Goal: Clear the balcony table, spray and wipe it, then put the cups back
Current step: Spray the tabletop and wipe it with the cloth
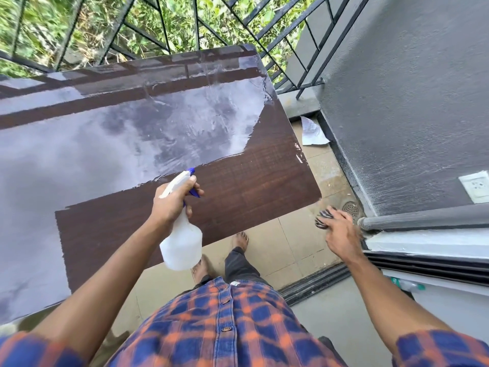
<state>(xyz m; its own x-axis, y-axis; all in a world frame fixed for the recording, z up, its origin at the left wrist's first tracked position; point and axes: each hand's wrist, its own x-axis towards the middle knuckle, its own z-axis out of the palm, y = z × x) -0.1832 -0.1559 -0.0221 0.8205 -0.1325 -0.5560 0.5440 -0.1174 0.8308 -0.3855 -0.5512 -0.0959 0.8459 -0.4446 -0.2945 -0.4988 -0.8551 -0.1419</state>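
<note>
2 hands busy. Left hand [174, 205] grips spray bottle [182, 242] over near edge of counter [264, 176], nozzle aimed across top. Right hand [341, 231] clutches striped cloth [324, 218] off counter's right corner. No cups visible. Wet sheen on counter's far part. Step: spraying. Next, likely: bring cloth onto counter, wipe.

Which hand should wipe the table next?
Probably the right hand: it already holds the striped cloth beside the table. The left hand is busy gripping the spray bottle.
</note>
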